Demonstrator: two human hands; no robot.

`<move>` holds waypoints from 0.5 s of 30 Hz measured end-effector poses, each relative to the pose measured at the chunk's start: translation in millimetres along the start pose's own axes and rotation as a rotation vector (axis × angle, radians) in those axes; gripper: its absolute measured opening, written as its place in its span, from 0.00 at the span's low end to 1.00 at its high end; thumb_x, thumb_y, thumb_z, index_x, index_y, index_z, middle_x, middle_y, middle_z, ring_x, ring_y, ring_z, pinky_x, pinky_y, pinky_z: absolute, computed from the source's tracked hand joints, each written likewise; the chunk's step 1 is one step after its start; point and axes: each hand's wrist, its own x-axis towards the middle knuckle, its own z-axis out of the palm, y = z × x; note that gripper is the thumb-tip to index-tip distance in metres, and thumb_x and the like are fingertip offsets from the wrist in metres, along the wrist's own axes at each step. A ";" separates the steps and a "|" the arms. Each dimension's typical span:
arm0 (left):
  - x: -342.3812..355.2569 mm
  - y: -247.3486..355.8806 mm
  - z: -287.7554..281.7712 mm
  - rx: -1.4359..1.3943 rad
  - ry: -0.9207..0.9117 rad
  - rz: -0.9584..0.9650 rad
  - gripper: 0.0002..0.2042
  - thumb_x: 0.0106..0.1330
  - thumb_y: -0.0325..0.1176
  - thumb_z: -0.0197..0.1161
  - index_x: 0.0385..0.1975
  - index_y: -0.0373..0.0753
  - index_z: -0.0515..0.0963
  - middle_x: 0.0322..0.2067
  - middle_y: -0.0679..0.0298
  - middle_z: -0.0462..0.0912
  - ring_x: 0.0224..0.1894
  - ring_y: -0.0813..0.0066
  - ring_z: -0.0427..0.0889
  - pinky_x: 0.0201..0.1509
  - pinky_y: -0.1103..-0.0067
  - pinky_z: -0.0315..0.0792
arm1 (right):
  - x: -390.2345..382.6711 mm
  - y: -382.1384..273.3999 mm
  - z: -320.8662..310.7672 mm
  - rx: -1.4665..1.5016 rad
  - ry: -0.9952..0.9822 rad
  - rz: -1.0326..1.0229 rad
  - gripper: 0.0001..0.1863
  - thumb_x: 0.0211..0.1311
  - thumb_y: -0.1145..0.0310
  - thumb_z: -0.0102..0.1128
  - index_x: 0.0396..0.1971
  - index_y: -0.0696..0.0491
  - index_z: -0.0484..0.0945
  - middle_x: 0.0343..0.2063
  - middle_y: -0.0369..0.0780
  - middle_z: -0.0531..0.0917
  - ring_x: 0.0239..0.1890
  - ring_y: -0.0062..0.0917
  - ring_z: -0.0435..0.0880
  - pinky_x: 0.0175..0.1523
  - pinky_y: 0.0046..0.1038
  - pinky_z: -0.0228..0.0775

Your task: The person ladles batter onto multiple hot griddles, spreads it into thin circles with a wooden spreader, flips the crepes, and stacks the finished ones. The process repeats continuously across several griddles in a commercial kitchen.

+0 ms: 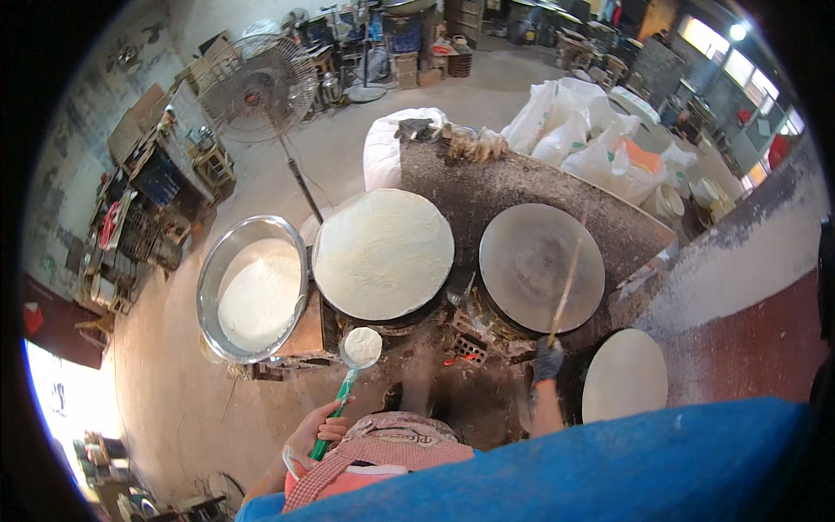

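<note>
My left hand (327,424) grips the green handle of a ladle (362,348) filled with pale batter, held below a round griddle (383,252) covered in a pale, thin layer. Left of that griddle, a wide steel basin (205,287) holds white batter (257,296). My right hand (548,361), in a dark glove, is closed on a long wooden stick (565,296) that reaches up across the bare right griddle (531,252); the stick is slightly blurred. A round pale sheet or disc (624,378) is at the lower right, beside my right arm.
A standing fan (257,96) rises behind the basin. White sacks (600,122) sit behind the sooty stove top (609,209), which has crumpled gloves or rags (474,142) on its back edge. A wall (739,287) borders the right side; cluttered shelving (148,191) lines the left.
</note>
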 end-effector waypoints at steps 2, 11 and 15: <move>2.0 -4.5 -0.1 -0.012 -0.028 0.026 0.17 0.72 0.43 0.40 0.58 0.51 0.63 0.15 0.69 0.59 0.13 0.83 0.57 0.12 0.86 0.57 | -26.8 -19.7 54.5 0.065 -0.091 -0.126 0.17 0.57 0.57 0.60 0.34 0.58 0.78 0.28 0.36 0.80 0.30 0.21 0.76 0.37 0.27 0.70; -6.2 -26.3 -9.5 -0.109 -0.090 0.195 0.15 0.71 0.41 0.44 0.55 0.47 0.66 0.13 0.71 0.56 0.12 0.86 0.56 0.10 0.88 0.55 | -51.2 -147.1 158.8 0.023 -0.491 0.094 0.19 0.56 0.62 0.62 0.42 0.58 0.74 0.27 0.37 0.77 0.28 0.21 0.74 0.34 0.24 0.68; -15.9 -16.8 -30.6 -0.171 -0.130 0.305 0.14 0.70 0.40 0.45 0.52 0.46 0.69 0.14 0.71 0.56 0.12 0.85 0.56 0.10 0.87 0.54 | -86.3 -143.4 119.9 0.063 -0.542 -0.147 0.21 0.52 0.65 0.65 0.45 0.59 0.74 0.34 0.37 0.79 0.35 0.24 0.76 0.43 0.28 0.68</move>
